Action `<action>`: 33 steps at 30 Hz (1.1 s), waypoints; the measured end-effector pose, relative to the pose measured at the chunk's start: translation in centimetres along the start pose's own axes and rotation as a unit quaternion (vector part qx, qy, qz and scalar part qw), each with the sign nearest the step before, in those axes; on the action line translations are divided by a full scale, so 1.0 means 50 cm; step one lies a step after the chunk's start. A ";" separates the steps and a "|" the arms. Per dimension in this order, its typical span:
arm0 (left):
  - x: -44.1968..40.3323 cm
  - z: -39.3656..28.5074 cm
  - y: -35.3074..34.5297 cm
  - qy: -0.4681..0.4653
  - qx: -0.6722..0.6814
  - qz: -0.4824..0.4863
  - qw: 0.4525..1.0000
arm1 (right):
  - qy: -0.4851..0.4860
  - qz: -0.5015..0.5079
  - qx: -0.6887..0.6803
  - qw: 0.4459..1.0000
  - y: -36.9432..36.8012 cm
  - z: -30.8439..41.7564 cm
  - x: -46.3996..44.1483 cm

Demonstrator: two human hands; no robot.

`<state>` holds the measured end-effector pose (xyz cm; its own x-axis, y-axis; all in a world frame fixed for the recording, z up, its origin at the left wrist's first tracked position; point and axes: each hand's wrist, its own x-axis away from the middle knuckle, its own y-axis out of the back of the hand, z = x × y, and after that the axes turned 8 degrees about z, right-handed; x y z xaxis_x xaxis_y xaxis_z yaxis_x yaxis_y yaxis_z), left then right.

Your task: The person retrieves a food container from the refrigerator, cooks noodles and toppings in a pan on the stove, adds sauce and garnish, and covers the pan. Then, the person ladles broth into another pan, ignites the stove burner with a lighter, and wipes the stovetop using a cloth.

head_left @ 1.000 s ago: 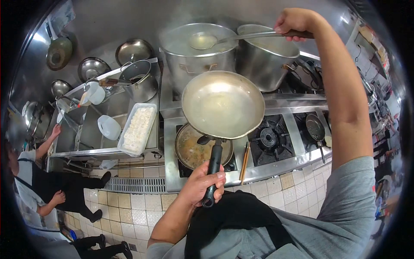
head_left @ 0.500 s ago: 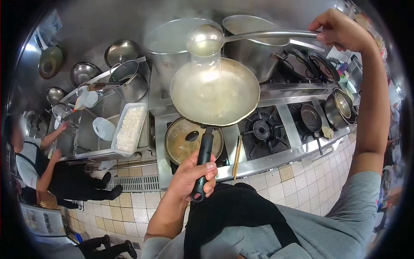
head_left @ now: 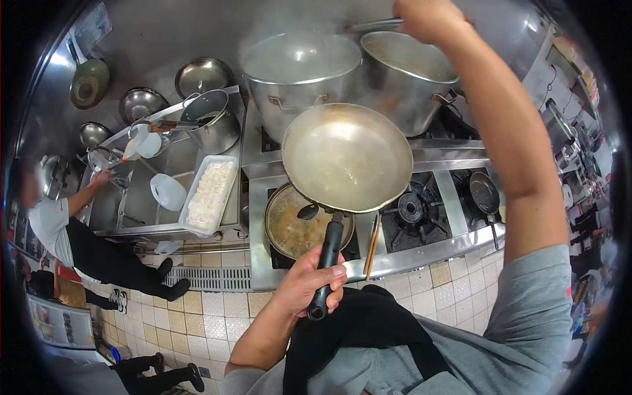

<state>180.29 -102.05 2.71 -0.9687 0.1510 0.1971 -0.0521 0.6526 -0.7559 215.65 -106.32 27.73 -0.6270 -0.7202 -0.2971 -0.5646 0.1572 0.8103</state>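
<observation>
My left hand (head_left: 314, 282) is wrapped round the black handle of a metal frying pan (head_left: 347, 155), which holds pale, clear liquid. The pan is raised above the front of the stove and partly overlaps a wide pan of soup-like food (head_left: 296, 227) on a burner. At the top, my right hand (head_left: 431, 20) is closed on the ladle handle (head_left: 375, 26). The ladle's bowl (head_left: 304, 46) shows faintly through steam over the large left stockpot (head_left: 280, 72). A second stockpot (head_left: 421, 66) stands to its right.
A white tray of pale cubes (head_left: 212, 196) rests on the sink edge beside a plastic jug (head_left: 168, 191). Wooden chopsticks (head_left: 372, 249) lie near an unused burner (head_left: 411, 208). A small black pan (head_left: 484, 193) sits right. A co-worker (head_left: 56, 217) stands at the sink.
The ladle has poured liquid into the frying pan and moved back over the left stockpot. My right hand has moved left and up; my left hand still holds the pan.
</observation>
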 end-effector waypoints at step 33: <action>0.000 -0.002 -0.001 -0.020 0.010 -0.026 0.999 | -0.018 0.160 -0.341 0.926 0.034 -0.240 0.267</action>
<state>180.34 -102.01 2.82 -0.9734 0.0879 0.2116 -0.1068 0.6430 -0.7584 212.75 -123.78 31.20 -0.7285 -0.6850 0.0069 0.1157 -0.1131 0.9868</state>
